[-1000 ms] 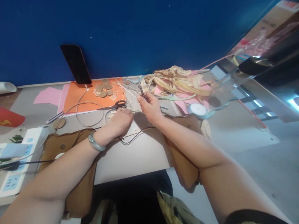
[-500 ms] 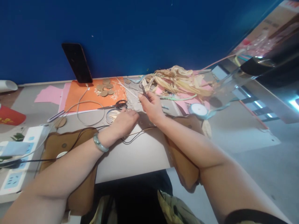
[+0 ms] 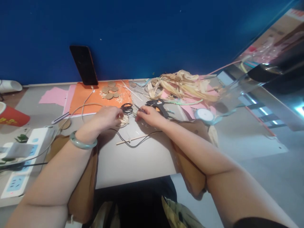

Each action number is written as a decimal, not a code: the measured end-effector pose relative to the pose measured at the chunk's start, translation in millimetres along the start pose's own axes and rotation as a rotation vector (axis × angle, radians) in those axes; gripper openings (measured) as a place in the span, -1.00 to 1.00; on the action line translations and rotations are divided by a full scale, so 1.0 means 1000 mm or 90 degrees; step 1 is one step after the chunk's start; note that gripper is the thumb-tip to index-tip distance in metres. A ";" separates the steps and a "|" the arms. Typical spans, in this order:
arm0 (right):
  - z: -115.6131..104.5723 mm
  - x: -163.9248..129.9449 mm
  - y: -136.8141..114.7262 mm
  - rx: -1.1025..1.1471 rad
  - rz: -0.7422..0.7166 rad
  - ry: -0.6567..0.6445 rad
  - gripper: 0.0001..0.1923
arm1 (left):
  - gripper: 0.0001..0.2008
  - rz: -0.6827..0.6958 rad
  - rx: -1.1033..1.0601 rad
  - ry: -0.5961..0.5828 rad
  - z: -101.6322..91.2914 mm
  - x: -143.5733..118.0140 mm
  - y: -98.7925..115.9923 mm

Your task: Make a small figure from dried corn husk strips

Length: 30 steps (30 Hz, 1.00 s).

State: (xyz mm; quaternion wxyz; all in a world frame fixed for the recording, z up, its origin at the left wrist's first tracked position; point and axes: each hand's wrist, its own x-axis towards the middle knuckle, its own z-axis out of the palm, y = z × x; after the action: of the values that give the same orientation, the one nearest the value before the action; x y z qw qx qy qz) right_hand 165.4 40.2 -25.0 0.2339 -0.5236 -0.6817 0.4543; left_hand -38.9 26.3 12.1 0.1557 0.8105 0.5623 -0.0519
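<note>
My left hand (image 3: 107, 117), with a jade-coloured bangle at its wrist, has its fingers curled at the left edge of a small round piece (image 3: 124, 121) covered with pale bits. My right hand (image 3: 150, 116) is closed around a slim dark tool (image 3: 141, 109), perhaps tweezers; its tip points left, just right of the round piece. Black-handled scissors (image 3: 127, 108) lie behind, between the hands. Beyond my right hand rests a black glue gun (image 3: 158, 104), partly covered by the hand. A thin wooden stick (image 3: 128, 140) and a black cord (image 3: 135, 146) lie in front.
Wooden discs (image 3: 109, 95) and scraps lie on orange paper (image 3: 82, 101). Dried husks (image 3: 182, 84) and a ribbon spool (image 3: 204, 114) are at right. A phone (image 3: 83, 65) leans on the blue partition (image 3: 142, 38). A power strip (image 3: 21, 167) and red cup (image 3: 14, 116) stand left.
My right hand has come down and nearer with the dark tool, uncovering the glue gun. My left hand has shifted left, and more of the round piece and the stick shows.
</note>
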 end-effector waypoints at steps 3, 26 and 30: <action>0.002 0.005 0.003 -0.049 0.003 0.033 -0.83 | -0.84 0.007 0.057 -0.004 0.007 0.005 0.001; 0.001 0.000 0.005 0.162 0.097 -0.265 -0.83 | -0.83 -0.063 0.065 0.038 0.023 0.012 0.003; 0.007 0.003 0.009 0.273 0.086 -0.120 -0.87 | -0.73 -0.047 0.059 0.050 0.022 0.006 0.006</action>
State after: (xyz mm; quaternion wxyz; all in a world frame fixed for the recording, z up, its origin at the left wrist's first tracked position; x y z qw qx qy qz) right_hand 163.7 40.7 -36.6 0.2440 -0.4614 -0.5521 0.6501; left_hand -29.2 23.0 -8.9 0.0939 0.7968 0.5946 -0.0517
